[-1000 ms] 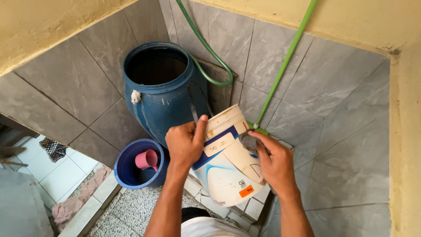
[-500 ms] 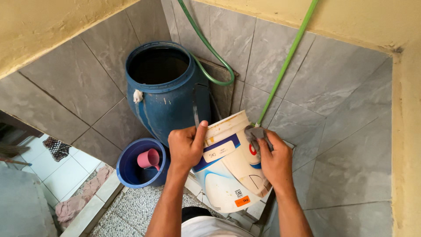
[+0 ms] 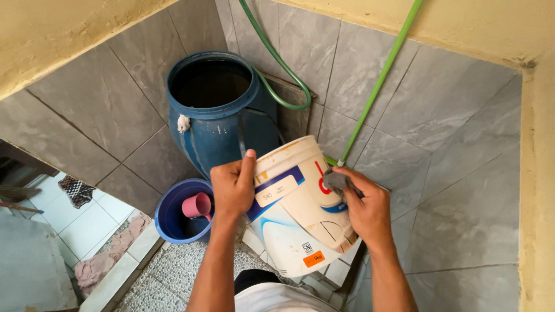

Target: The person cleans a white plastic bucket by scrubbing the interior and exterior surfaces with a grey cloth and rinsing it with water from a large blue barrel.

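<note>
Grey-tiled corner: left hand [image 3: 232, 188] grips the white bucket [image 3: 295, 214] (tilted), right hand [image 3: 365, 209] presses a grey rag [image 3: 335, 181] against it.

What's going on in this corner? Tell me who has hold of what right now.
A person stands in a grey-tiled corner holding a white plastic bucket, tilted. The left hand grips its rim with the thumb over the edge. The right hand presses a small grey rag against the bucket's side. Behind stands a tall blue drum, open on top, with a green hose looping beside it. A smaller blue pail on the floor holds a pink scoop.
</note>
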